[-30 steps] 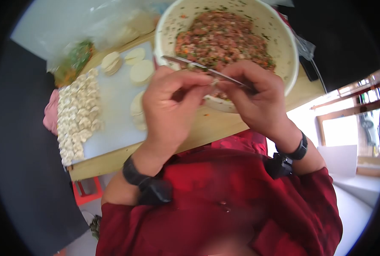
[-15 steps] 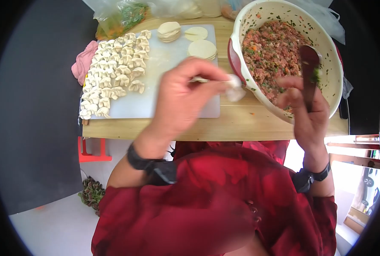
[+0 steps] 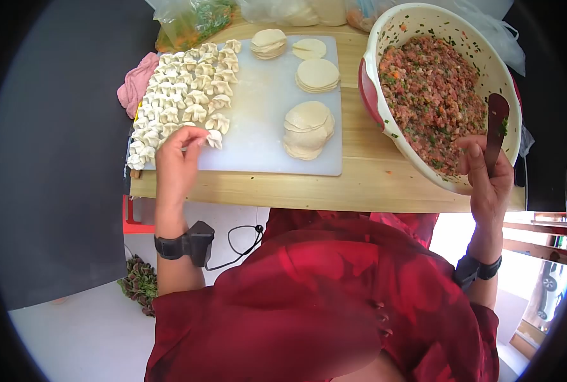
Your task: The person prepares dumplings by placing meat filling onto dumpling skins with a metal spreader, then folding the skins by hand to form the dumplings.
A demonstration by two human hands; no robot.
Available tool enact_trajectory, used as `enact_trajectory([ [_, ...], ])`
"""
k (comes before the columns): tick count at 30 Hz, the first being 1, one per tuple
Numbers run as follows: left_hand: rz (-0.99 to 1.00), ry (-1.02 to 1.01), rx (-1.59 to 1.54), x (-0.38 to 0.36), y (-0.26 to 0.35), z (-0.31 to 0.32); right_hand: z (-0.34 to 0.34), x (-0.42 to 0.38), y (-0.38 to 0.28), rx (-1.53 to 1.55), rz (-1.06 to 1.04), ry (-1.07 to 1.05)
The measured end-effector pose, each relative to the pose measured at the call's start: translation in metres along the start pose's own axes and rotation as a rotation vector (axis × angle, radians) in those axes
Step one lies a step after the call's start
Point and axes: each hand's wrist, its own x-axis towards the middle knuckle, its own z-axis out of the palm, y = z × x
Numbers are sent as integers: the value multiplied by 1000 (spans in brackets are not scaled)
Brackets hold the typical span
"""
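Note:
My left hand point(image 3: 180, 156) pinches a folded dumpling point(image 3: 214, 139) at the lower right end of the dumpling rows point(image 3: 185, 86) on the white cutting board point(image 3: 255, 143). Over the near right rim of the big bowl point(image 3: 385, 118), my right hand point(image 3: 487, 178) is closed round a dark flat spatula point(image 3: 497, 127) held upright, with green bits on its blade. Meat filling point(image 3: 430, 102) with chopped greens and orange bits lies in the bowl. Round wrappers stand in a near stack point(image 3: 309, 130), a middle stack point(image 3: 317, 75) and a far stack point(image 3: 268, 43), beside a thin folded wrapper point(image 3: 309, 48).
A pink cloth point(image 3: 137, 86) lies left of the board. Plastic bags, one with greens point(image 3: 197, 22), line the table's back edge. The wooden table's point(image 3: 264, 191) front edge runs close to my body. Below left are a red stool point(image 3: 137, 223) and a leafy plant point(image 3: 139, 286).
My left hand has moved left from near the bowl to the dumpling rows, carrying the dumpling. The near wrapper stack has come into sight. My right hand still holds the spatula at the bowl.

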Motion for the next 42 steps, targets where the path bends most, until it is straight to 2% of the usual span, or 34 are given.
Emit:
enact_trajectory([
  [1,0,-1,-1,2,3,-2,-1,0,0,-8,8,3],
  [3,123,155,134,12,10,-7,-2,-1,1,-14,8,8],
  [5,133,133,99,22,21,-1,-3,-1,2,-18,8,12],
  [7,233,-32,146,32,26,4,-2,-1,2,-9,20,11],
  [11,204,-174,223,46,23,11,-3,-1,5,8,15,16],
  [13,132,-60,185,47,25,12,-4,-1,4,-14,9,23],
  [16,135,-7,141,46,13,18,-5,-1,7,-8,1,19],
  [20,155,-23,128,39,21,19,-4,-1,5,-1,11,9],
  [22,165,49,324,35,38,18,-3,1,3,-11,14,-12],
  [23,170,44,318,34,46,22,-3,2,1,-17,16,-6],
  [25,330,95,107,30,62,36,-5,4,-3,15,110,-34],
  [26,343,-29,29,28,70,45,-7,6,2,63,115,-51],
  [27,347,-33,22,26,77,55,-9,8,3,57,116,-45],
  [29,418,-207,-66,25,89,75,-13,12,5,83,129,-100],
  [36,586,-266,76,41,86,91,-33,10,9,27,117,-111],
  [37,588,-270,75,42,85,91,-35,9,9,26,120,-107],
  [39,391,-276,-11,44,85,91,-37,9,10,-19,104,-110],
  [40,395,-281,-11,45,83,92,-37,9,7,-19,106,-104],
  [42,178,-234,-356,48,77,93,-37,12,-2,22,160,-148],
])
